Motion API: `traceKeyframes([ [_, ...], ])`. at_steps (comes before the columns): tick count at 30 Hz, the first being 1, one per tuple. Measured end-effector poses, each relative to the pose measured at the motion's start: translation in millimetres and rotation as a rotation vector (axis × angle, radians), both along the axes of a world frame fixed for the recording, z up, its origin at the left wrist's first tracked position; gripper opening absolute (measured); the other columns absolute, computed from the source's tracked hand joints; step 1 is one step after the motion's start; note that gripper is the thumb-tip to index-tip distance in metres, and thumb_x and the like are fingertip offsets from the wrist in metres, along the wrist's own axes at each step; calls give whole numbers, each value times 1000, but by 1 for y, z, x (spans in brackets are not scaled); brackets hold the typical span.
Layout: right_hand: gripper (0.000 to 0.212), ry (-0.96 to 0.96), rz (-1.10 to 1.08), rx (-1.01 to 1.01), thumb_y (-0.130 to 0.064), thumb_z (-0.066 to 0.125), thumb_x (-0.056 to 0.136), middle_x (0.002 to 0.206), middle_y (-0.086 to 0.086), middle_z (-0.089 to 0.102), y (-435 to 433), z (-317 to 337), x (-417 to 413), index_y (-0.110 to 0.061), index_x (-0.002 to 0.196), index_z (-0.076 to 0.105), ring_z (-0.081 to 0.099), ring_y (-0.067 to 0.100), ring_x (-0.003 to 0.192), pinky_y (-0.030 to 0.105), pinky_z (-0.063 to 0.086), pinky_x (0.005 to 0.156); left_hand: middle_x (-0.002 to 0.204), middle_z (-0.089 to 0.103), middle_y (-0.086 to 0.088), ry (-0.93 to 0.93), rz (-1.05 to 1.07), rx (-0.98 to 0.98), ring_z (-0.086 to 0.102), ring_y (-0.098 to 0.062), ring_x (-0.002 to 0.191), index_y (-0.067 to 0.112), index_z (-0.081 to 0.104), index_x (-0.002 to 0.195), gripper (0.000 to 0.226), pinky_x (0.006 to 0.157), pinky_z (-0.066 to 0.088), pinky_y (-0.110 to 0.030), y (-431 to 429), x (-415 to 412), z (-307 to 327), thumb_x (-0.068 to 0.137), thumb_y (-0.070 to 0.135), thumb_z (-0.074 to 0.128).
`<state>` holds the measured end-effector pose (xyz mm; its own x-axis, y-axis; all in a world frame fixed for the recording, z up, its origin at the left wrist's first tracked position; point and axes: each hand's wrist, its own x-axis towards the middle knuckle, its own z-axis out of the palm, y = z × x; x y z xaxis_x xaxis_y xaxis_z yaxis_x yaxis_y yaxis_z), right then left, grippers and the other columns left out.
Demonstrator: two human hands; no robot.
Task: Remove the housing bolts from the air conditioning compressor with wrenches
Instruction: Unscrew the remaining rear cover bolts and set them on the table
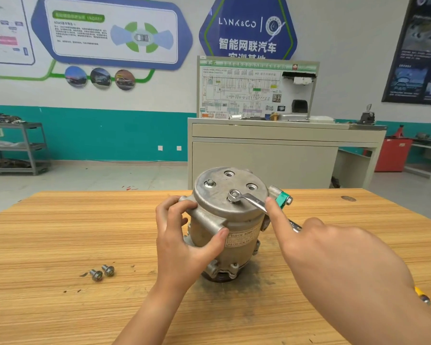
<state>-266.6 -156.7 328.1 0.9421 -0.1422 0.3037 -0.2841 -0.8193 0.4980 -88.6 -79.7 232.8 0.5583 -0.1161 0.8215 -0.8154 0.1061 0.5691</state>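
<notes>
A grey metal air conditioning compressor (237,220) stands on end in the middle of the wooden table (60,232). My left hand (184,235) grips its side, thumb on the label edge. A silver ring wrench (249,199) sits on a bolt (233,194) in the round top plate. My right hand (334,255) holds the wrench handle, index finger stretched along it. Another bolt (209,182) stands in the plate at the left, and two bolt holes at the back are bare. Two loose bolts (102,272) lie on the table at the left.
A yellow-handled tool (423,296) pokes out under my right forearm near the table's right edge. A beige training bench (284,150) stands just behind the table. A grey shelf cart (15,148) is at the far left.
</notes>
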Motion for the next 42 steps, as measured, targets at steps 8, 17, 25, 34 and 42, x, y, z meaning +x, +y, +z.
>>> traceKeyframes([
  [8,40,-385,262,-89,-30,38,90,46,4,49,-73,7,14,-11,97,72,43,24,32,26,35,38,119,49,12,67,-95,-14,54,-4,108,36,51,104,48,88,49,-24,7,8,6,60,45,66],
  [17,38,-302,252,-81,-31,43,96,130,11,50,-102,36,102,-25,133,48,45,25,122,56,22,103,120,50,11,19,-97,1,53,1,110,32,54,103,46,86,45,-12,7,14,7,60,43,68],
  [25,45,-169,369,-102,-24,26,100,152,-2,22,-82,47,156,-22,145,22,24,13,137,36,19,105,120,50,19,4,-109,24,52,4,111,34,55,102,45,85,44,-8,11,19,8,60,43,70],
  [34,42,-303,410,-6,-29,34,100,147,3,33,-73,34,160,-12,138,37,34,19,133,37,18,106,119,45,31,28,-92,27,51,2,112,37,52,103,47,83,44,-11,11,14,6,60,46,68],
  [42,24,-618,447,151,-16,52,92,101,13,69,-75,27,152,-1,106,64,63,26,95,35,37,91,120,44,36,75,-131,21,54,-10,116,39,53,104,49,85,46,-14,9,13,4,59,47,70],
])
